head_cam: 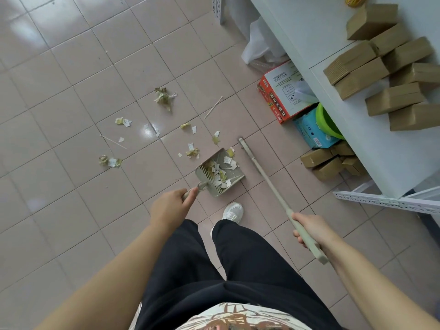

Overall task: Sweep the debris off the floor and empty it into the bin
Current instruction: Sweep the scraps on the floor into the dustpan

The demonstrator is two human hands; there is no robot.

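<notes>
I have my left hand (pixel 170 207) clenched round the handle of the dustpan (pixel 220 172), which sits tilted on the tiled floor (pixel 59 210) just ahead of my white shoe (pixel 233 211). The pan already carries a heap of torn white and yellowish paper scraps. My right hand (pixel 309 231) grips the pale handle of the broom (pixel 266 181); the shaft runs up and away to the left, its far end lying just beside the right edge of the pan. I cannot make out the bristles from here. More debris (pixel 164 97) is spread over the tiles beyond the pan: crumpled yellow-green wads, small white bits and a couple of thin sticks, the nearest pieces touching the pan's mouth, the farthest well apart from it. To my right a white table (pixel 309 25) holds brown cardboard boxes (pixel 371 67). Under it I see a red and white carton (pixel 283 96), a blue pack, something green, and a white plastic bag (pixel 259 44); I cannot tell if that lines the bin.
</notes>
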